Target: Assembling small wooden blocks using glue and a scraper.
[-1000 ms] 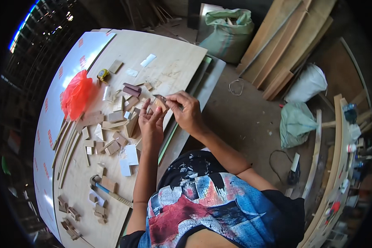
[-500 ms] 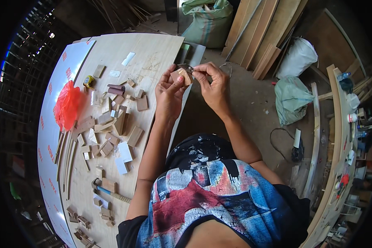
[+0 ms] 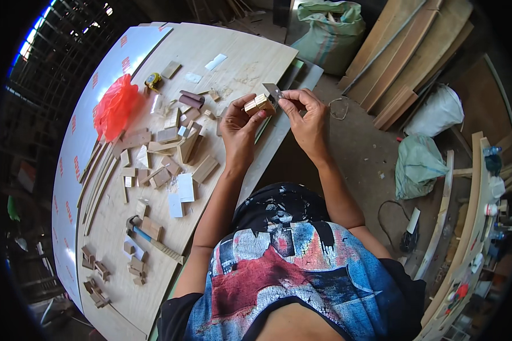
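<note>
Over the table's right edge, my left hand (image 3: 239,133) is closed around a small wooden block (image 3: 260,104), with a pale, ridged-looking face turned up. Just right of it, my right hand (image 3: 306,120) pinches a thin grey metal blade (image 3: 273,90) between thumb and fingers. The blade is close to the block's upper right side; I cannot tell whether they touch. Left of my left hand lie a rolled brown sheet (image 3: 192,99), probably sandpaper, and several wood offcuts (image 3: 205,169).
A plywood-topped table (image 3: 239,57) holds a red plastic bag (image 3: 118,107), a yellow tape measure (image 3: 153,80), a hammer (image 3: 153,238), white paper pieces (image 3: 185,187) and thin wood strips (image 3: 98,193). Filled sacks (image 3: 330,34) and leaning boards (image 3: 407,51) stand beyond; a cluttered bench (image 3: 455,244) runs along the right.
The block has turned in my left hand, showing its ridged face instead of its flat one. The blade has risen and now shows broadside. My view has shifted, so the table sits differently.
</note>
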Motion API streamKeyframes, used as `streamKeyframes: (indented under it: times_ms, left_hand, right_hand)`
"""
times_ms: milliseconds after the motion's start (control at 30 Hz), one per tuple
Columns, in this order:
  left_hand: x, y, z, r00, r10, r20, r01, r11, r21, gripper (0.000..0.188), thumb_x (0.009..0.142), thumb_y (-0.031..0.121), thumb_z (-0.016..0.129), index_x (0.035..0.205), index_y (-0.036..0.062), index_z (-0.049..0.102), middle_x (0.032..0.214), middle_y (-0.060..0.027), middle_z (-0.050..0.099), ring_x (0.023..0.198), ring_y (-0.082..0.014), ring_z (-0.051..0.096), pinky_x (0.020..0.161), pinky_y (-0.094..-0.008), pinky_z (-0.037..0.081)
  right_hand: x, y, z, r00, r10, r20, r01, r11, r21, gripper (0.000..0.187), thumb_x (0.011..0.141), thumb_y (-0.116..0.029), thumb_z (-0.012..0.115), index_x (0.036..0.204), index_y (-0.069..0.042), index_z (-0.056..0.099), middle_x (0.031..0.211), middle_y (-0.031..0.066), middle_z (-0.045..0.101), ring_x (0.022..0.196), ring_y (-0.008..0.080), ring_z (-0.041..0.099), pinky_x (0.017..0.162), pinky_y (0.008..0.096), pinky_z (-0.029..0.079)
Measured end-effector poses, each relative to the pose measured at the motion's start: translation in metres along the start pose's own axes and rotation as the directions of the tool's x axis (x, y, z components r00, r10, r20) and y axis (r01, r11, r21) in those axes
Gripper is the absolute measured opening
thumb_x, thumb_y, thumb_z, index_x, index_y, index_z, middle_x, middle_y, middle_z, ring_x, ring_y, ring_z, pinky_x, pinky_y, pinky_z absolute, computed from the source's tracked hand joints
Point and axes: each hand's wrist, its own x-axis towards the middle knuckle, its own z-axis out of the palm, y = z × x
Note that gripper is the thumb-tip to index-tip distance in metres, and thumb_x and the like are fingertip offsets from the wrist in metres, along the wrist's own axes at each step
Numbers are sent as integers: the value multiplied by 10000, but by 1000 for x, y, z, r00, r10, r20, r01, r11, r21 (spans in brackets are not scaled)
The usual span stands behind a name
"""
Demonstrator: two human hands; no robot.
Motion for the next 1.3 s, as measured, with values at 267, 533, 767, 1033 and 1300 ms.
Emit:
streamKeyframes:
  times_ms: [267, 533, 767, 1033, 1300]
  left_hand:
    - [3, 8, -23, 984, -175, -28, 160, 944, -288, 259, 750, -46, 557, 997, -32, 480, 953, -123, 562, 871, -173, 558, 796, -290, 455]
    - [8, 1, -40, 985, -144, -90, 109, 942, -317, 263, 747, -39, 563, 997, -13, 482, 947, -115, 560, 877, -183, 552, 797, -309, 449]
    - [3, 3, -41, 971, -217, -99, 169, 920, -353, 271, 736, -49, 569, 981, 33, 484, 930, -95, 559, 875, -182, 547, 771, -310, 451]
    - [-1, 2, -50, 973, -221, -67, 189, 927, -324, 253, 747, -19, 580, 975, -11, 470, 944, -117, 556, 897, -192, 546, 824, -328, 447]
    - [-3, 5, -50, 980, -193, -40, 173, 937, -302, 327, 774, 59, 586, 1053, -42, 447, 1031, -127, 520, 955, -205, 526, 907, -325, 401]
  right_hand:
    - [2, 0, 27, 993, -3, 119, 12, 997, -72, 82, 738, -53, 586, 767, 15, 554, 730, 122, 575, 632, 262, 571, 552, 312, 453]
    - [6, 13, 40, 967, 215, 139, -219, 975, 21, 95, 754, -68, 578, 755, 22, 548, 649, 119, 579, 556, 214, 564, 529, 296, 441]
    - [2, 18, 47, 949, 249, 193, -254, 967, 2, 117, 756, -87, 583, 744, 26, 554, 625, 114, 575, 532, 181, 553, 511, 283, 432]
    - [-2, 17, 53, 953, 218, 212, -226, 974, 13, 100, 748, -51, 589, 745, 42, 553, 668, 127, 576, 558, 178, 554, 526, 274, 439]
    - [-6, 19, 56, 954, 228, 196, -249, 964, 92, 131, 739, -41, 599, 821, 59, 577, 721, 136, 590, 603, 177, 576, 542, 273, 453]
